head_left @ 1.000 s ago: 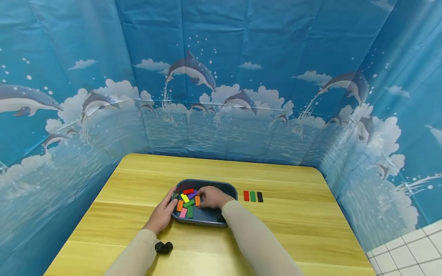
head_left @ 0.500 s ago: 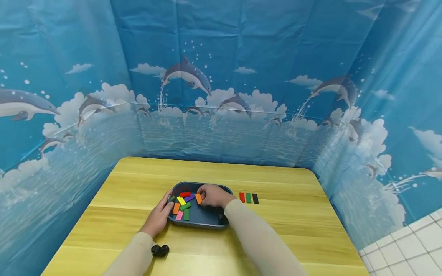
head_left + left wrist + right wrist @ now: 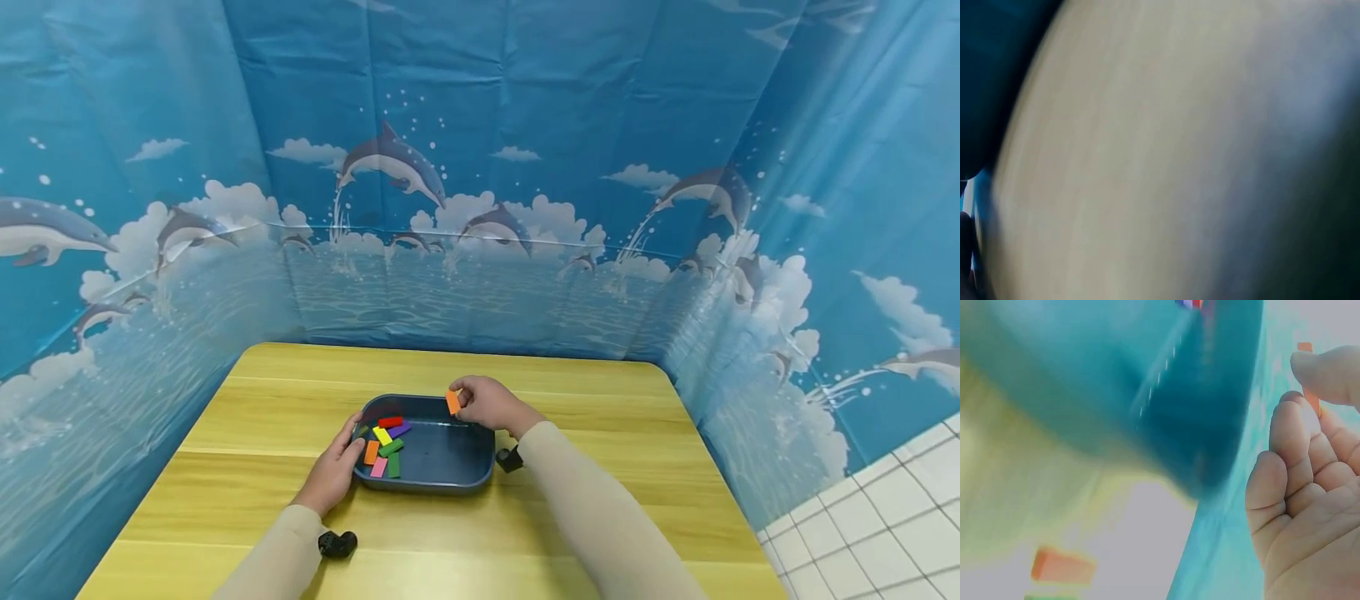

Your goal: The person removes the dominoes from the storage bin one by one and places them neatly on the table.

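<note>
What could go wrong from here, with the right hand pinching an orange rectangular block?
The right hand pinches the orange rectangular block, which might slip. In the head view it appears near the far rim of the dark-blue rounded tray and could catch there. The left hand holds the tray's left end; a tug might shift the small coloured rectangular blocks there.

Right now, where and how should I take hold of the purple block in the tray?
Pinch the purple block at its right-hand end, probably best from above and the right. That end points toward bare floor in the tray, while the red block and yellow block crowd its other end. The right hand is on that side, but it pinches an orange block.
</note>
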Motion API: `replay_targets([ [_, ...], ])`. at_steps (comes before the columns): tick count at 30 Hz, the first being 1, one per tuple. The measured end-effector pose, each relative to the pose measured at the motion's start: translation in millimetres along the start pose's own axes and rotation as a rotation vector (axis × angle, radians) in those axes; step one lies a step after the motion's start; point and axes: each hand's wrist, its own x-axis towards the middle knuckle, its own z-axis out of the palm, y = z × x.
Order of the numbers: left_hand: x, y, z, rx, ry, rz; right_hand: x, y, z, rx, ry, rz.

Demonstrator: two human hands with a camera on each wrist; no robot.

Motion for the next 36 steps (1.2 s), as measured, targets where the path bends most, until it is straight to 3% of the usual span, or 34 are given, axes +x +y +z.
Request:
replay_targets([
  [9, -1.5, 5.3, -3.4, 0.023, 0.007, 0.008, -28.5, 53.4, -50.9, 0.037, 0.115, 0.093],
  [15, -0.1, 5.1, -5.0, 0.019, 0.012, 0.001, -48.0, 96.5, -70.2, -0.005, 0.146, 0.165],
  [22, -1.5, 7.5, -4.4, 0.012, 0.004, 0.0, -68.6, 132.5, -73.5, -0.012, 0.137, 0.243],
  [36, -3.4, 7.5, 1.4, 0.002, -0.007, -0.005, -87.6, 163.7, -58.4, -0.031, 0.161, 0.302],
])
